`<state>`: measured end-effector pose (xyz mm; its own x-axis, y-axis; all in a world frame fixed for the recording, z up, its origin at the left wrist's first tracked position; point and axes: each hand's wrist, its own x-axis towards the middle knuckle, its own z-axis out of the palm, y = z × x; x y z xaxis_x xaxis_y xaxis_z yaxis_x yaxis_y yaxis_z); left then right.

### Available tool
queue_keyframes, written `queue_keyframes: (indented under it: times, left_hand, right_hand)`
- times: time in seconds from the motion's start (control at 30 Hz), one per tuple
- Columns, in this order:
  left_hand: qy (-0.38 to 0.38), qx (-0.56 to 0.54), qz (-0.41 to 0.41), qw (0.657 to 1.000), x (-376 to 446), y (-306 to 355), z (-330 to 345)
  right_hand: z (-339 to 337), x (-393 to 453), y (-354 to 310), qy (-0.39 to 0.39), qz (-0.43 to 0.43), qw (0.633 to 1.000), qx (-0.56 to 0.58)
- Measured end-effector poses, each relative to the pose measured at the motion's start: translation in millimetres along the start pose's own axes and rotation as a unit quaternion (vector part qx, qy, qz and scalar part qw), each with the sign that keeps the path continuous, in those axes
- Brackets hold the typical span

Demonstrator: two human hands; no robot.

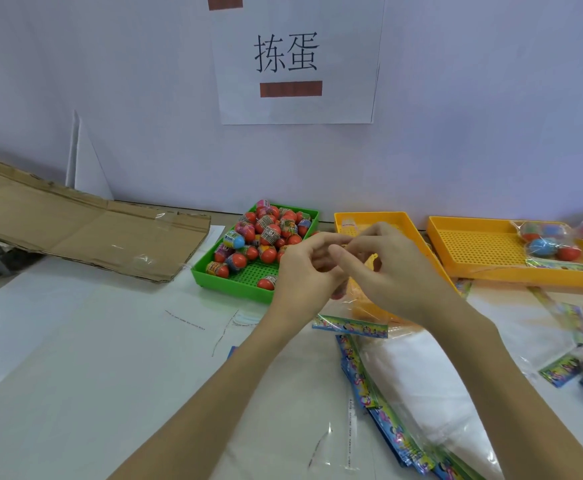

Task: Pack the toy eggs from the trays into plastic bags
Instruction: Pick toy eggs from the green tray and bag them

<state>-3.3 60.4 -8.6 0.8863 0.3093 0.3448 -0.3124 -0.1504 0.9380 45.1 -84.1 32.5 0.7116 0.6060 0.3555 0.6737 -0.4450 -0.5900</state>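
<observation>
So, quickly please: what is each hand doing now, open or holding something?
Left hand: fingers curled, pinching the clear plastic bag.
Right hand: fingers curled, pinching the same bag's top.

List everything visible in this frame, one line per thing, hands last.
green tray: one, green, centre of table.
toy eggs: many, mostly red, piled in green tray.
middle tray: one, yellow, behind the hands.
right tray: one, yellow, far right.
packed bag: one, clear, holding red and blue eggs, in right tray.
empty bags: a stack, clear with colourful headers, front right.
cardboard: one flattened sheet, brown, left.
sign: one, white, on wall.
left hand: pinching a clear bag.
right hand: pinching the same bag.
</observation>
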Motion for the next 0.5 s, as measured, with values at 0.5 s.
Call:
queue_keyframes:
  times: [0.5]
  left_hand:
    - [-0.014, -0.057, -0.093, 0.994, -8, -3, 17]
  right_hand:
    - [3, 0, -6, 0.181, -0.094, 0.979, 0.005]
